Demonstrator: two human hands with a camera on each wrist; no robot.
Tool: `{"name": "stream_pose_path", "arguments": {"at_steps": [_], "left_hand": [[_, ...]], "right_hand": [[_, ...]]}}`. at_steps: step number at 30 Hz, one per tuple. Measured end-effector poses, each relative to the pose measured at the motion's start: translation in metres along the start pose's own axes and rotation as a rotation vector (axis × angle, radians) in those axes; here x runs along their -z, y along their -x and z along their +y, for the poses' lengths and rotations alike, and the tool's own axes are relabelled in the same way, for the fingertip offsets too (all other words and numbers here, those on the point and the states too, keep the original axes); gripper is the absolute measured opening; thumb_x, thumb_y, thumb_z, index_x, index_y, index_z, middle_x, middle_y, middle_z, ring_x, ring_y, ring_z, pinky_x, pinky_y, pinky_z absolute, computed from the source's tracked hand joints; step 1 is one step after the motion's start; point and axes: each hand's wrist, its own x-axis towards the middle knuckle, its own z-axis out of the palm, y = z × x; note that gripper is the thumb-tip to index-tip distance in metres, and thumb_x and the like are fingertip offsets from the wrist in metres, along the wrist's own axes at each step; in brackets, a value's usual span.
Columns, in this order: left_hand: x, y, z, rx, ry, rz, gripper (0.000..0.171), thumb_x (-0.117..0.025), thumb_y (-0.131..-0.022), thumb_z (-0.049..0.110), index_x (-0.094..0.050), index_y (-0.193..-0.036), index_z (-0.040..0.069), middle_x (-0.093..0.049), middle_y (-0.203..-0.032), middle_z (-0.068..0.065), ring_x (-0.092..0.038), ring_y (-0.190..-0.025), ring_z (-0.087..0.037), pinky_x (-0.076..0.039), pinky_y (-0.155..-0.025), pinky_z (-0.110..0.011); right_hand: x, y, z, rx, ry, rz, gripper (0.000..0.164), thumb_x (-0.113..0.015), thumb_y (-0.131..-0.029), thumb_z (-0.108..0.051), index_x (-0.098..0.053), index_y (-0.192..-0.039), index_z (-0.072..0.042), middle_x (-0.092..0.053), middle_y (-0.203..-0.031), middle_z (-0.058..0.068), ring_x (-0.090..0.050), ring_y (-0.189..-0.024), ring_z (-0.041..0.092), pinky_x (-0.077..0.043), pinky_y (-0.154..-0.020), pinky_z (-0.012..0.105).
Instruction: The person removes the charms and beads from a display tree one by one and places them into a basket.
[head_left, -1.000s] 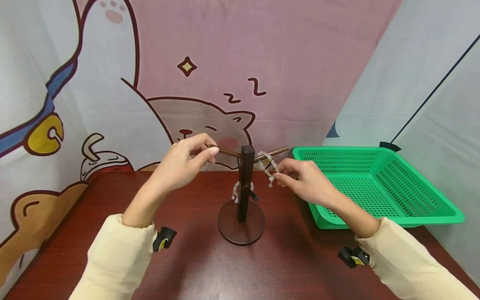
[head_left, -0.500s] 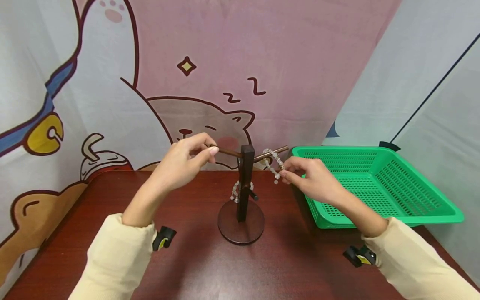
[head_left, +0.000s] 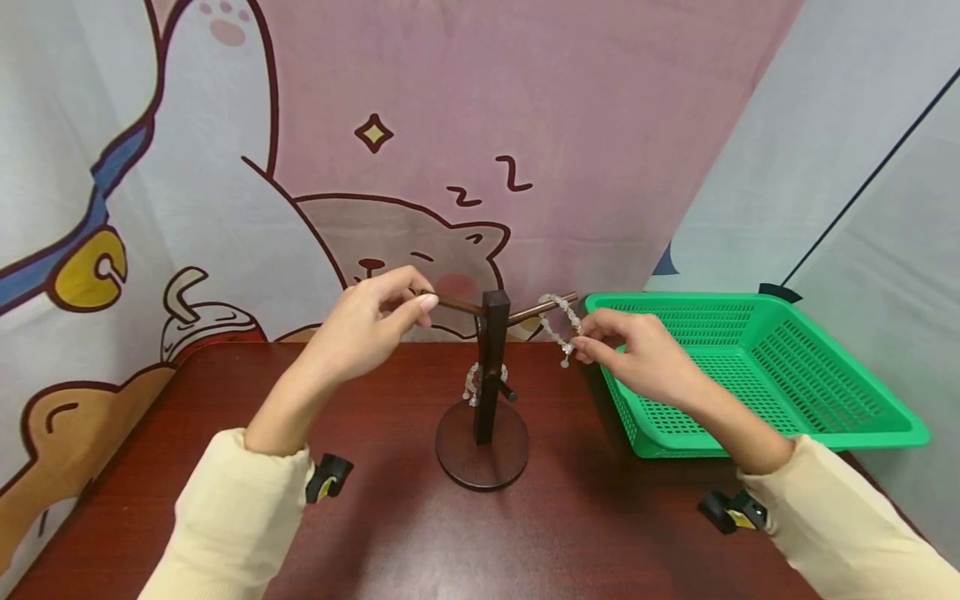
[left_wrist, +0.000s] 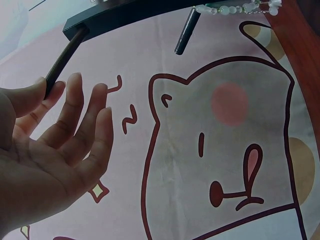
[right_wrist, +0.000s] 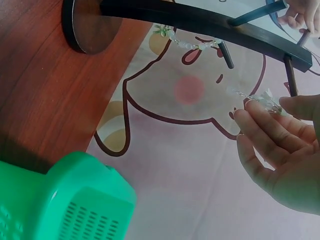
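A dark wooden jewelry stand (head_left: 491, 367) with a round base stands mid-table, short pegs sticking out of its post. My left hand (head_left: 367, 325) pinches the end of its upper left peg (left_wrist: 65, 62) between thumb and index finger. My right hand (head_left: 637, 350) pinches a beaded bracelet (head_left: 557, 321) of pale, clear beads with a small dangling charm. That bracelet loops around the upper right peg (head_left: 525, 313), near the peg's outer end. Behind the post, a second pale beaded bracelet (head_left: 472, 385) hangs lower down, partly hidden by the post.
A green plastic basket (head_left: 885, 437) with perforated walls sits at the right, close beside my right hand. The stand rests on a reddish-brown table (head_left: 360, 500). A cartoon-printed cloth (head_left: 600, 125) hangs behind the table.
My right hand has drawn the bracelet rightward along the upper right peg, from near the post toward the peg's tip. My left hand and the stand have stayed put.
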Motion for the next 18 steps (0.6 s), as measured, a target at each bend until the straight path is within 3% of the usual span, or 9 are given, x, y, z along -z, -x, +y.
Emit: {"name": "stream_pose_path", "arguments": {"at_steps": [18], "left_hand": [[0.0,0.001,0.0,0.008,0.007,-0.009,0.009,-0.053,-0.093,0.016,-0.06,-0.089,0.011,-0.06,-0.075,0.0,-0.049,-0.067,-0.017,-0.038,-0.062,-0.032]], "right_hand": [[0.013,0.007,0.001,-0.039,0.024,0.022,0.004,-0.062,-0.088,-0.013,-0.064,-0.085,-0.013,-0.062,-0.071,-0.008,-0.06,-0.069,0.008,-0.043,-0.062,0.028]]}}
